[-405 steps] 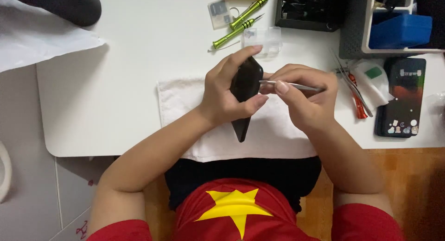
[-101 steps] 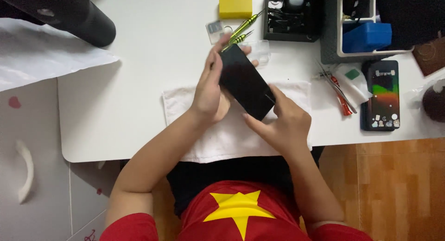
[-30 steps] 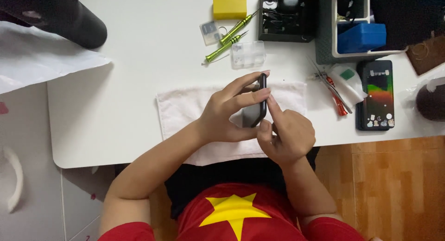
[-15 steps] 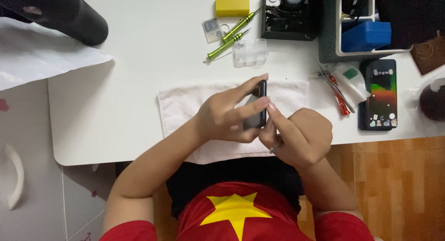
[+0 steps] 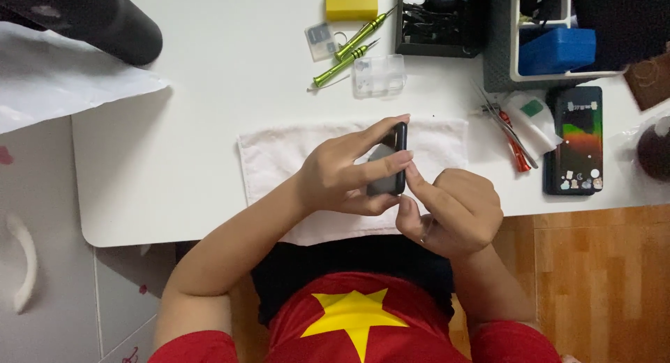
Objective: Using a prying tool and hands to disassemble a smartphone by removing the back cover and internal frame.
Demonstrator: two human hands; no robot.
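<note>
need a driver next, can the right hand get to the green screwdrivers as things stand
Probably yes. The green screwdrivers lie in the open on the white table, beyond the cloth. The right hand only touches the dark phone that the left hand grips.

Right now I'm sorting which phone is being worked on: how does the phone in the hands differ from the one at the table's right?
The held phone is gripped edge-up by the left hand; the second phone lies flat, untouched, its colourful side up. Both are dark.

My white table (image 5: 195,126) carries a white cloth (image 5: 272,160) under my hands, green screwdrivers (image 5: 345,56) beyond them.
</note>
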